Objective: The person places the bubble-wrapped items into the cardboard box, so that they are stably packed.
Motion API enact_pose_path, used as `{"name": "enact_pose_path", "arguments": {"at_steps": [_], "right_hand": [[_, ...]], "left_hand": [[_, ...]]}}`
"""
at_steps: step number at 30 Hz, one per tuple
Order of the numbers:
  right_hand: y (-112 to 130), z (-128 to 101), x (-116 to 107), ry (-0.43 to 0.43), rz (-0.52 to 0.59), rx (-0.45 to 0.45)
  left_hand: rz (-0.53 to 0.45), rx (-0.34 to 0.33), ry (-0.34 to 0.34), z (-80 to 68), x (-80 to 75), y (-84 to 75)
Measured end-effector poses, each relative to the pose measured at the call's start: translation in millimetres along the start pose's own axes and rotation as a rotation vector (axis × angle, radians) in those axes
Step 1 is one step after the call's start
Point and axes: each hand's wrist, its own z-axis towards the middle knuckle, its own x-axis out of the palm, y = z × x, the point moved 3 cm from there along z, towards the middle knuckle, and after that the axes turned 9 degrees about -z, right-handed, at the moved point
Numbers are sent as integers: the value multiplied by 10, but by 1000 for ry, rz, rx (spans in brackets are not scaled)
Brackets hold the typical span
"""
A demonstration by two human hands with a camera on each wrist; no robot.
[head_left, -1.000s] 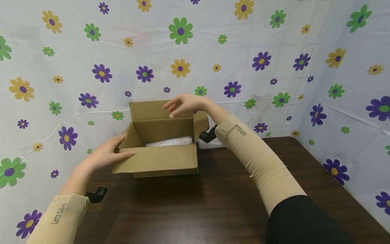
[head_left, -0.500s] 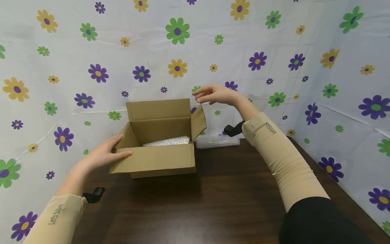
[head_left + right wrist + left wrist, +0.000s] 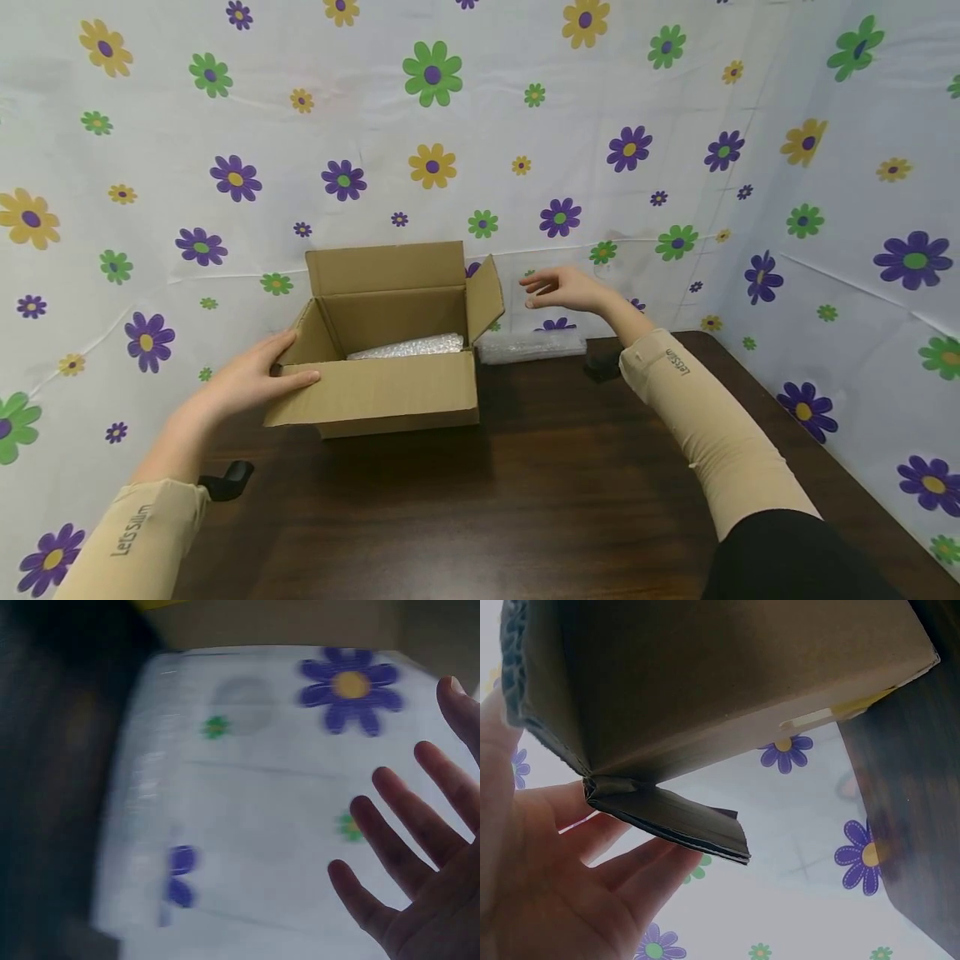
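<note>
An open cardboard box (image 3: 382,390) stands on the table with its flaps spread. Inside it lies a piece of bubble wrap (image 3: 412,347), of which only the upper part shows. My left hand (image 3: 243,379) grips the box's left front corner, thumb over the front flap and fingers at the left side. In the left wrist view those fingers reach behind the folded side flap (image 3: 679,821). Right of the box, my right hand (image 3: 573,290) hangs in the air with nothing in it, fingers spread in the right wrist view. Below it lies a long clear bubble-wrap bundle (image 3: 528,347).
The dark wooden table (image 3: 562,492) runs back to a white flowered cloth (image 3: 360,92) hanging behind and at the right. The bundle of bubble wrap lies along the table's back edge, close to the box's right side.
My right hand has moved right from above the box, rising and then lowering over the bubble-wrap bundle beside it. My left hand stays on the box corner; the view shifts slightly.
</note>
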Motion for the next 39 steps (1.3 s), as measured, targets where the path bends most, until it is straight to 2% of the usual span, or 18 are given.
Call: {"name": "enact_pose_path", "arguments": {"at_steps": [5,11,15,21,28,34,39], "right_hand": [[-244,-67,228,-8,11,15],[-424,-90,384,-49,-59,5],[-557,-80,523,-41,-89,38],[-738,-17,708,-85,-216,73],[-839,72,823,-111,-272,127],[-910,139,903,-90,-365,220],[-899,177,947,-63,-419,256]], "left_hand": [[2,-1,-1,-3,-8,-4],[5,12,-5,-2,1,-10],[4,19,-4,-13,15,-9],[-14,23,-4,-9,10,-8],[-24,32,-5,6,13,5],[-35,26,-9,12,13,21],[-34,25,-10,9,15,24]]}}
